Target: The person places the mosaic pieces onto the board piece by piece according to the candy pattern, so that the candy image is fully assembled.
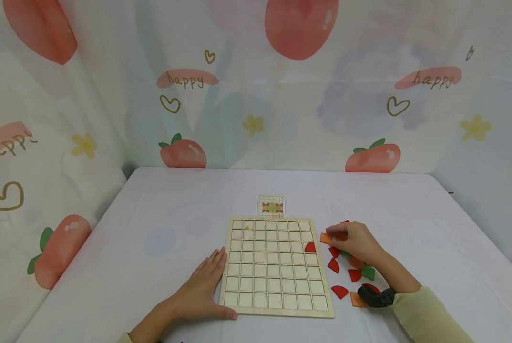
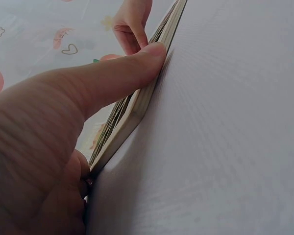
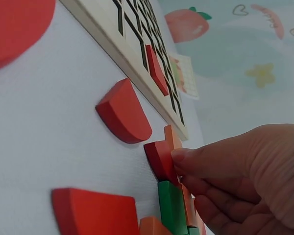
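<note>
A wooden grid board (image 1: 277, 313) lies flat, with one red quarter-circle piece (image 1: 310, 247) in a cell at its right side. My left hand (image 1: 200, 290) rests against the board's left edge, fingers straight, and its thumb (image 2: 137, 63) lies along the near edge at the corner. Over the loose pieces right of the board, my right hand (image 1: 356, 243) pinches an orange square piece (image 1: 325, 238) between thumb and fingertips. Right beside that piece sits a red quarter-circle (image 3: 160, 159), with a green square (image 3: 171, 205) close by. The right palm hides part of the pile in the head view.
A small pattern card (image 1: 271, 206) lies behind the board's far edge. Several red, orange and green pieces are spread to the right, including a red quarter-circle (image 1: 339, 291) and an orange square (image 1: 357, 299) near the right wrist. Printed cloth (image 1: 256, 95) hangs behind the table.
</note>
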`<state>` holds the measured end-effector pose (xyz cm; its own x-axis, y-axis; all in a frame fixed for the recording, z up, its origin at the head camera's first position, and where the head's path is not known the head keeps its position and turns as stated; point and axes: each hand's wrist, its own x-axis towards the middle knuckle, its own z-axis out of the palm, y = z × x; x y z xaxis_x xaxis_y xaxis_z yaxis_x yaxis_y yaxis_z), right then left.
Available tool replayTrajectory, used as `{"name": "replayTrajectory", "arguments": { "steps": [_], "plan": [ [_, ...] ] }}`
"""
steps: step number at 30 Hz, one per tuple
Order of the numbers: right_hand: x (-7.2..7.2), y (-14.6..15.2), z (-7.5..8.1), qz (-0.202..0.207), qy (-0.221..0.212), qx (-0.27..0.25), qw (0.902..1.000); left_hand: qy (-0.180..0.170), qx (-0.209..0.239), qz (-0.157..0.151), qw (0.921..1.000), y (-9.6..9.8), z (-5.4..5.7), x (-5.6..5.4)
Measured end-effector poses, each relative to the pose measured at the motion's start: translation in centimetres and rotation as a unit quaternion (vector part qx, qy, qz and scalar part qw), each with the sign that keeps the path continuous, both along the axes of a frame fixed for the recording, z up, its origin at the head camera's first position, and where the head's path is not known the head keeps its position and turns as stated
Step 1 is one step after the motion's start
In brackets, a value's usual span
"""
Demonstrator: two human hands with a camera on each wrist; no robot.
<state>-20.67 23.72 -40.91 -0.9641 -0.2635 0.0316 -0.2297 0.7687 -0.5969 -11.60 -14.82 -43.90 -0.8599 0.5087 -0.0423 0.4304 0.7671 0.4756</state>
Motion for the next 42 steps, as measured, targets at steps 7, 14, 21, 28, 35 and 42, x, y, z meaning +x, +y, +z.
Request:
{"name": "replayTrajectory", "arguments": {
  "steps": [7, 14, 21, 28, 35, 42],
  "plan": [
    [-0.1, 0.3, -0.4, 0.025, 0.031, 0.021, 0.9990, -0.005, 0.004, -0.002, 1.0000, 0.0, 0.1, 0.0],
    [-0.1, 0.7, -0.8, 0.042, 0.053, 0.006, 0.9977, -0.006, 0.006, -0.002, 1.0000, 0.0, 0.2, 0.0],
    [0.5, 0.3, -0.7, 0.068, 0.055, -0.044, 0.9952, -0.003, 0.005, -0.003, 1.0000, 0.0, 0.1, 0.0],
    [1.1, -0.1, -0.6, 0.096, 0.065, -0.055, 0.9917, -0.004, 0.005, -0.003, 1.0000, 0.0, 0.2, 0.0],
    [1.8, -0.5, -0.6, 0.125, 0.065, -0.061, 0.9881, -0.005, 0.000, -0.001, 1.0000, 0.0, 0.2, 0.0],
    [2.6, -1.0, -0.8, 0.149, 0.091, -0.071, 0.9822, -0.005, 0.005, -0.003, 1.0000, 0.0, 0.2, 0.0]
  ]
}}
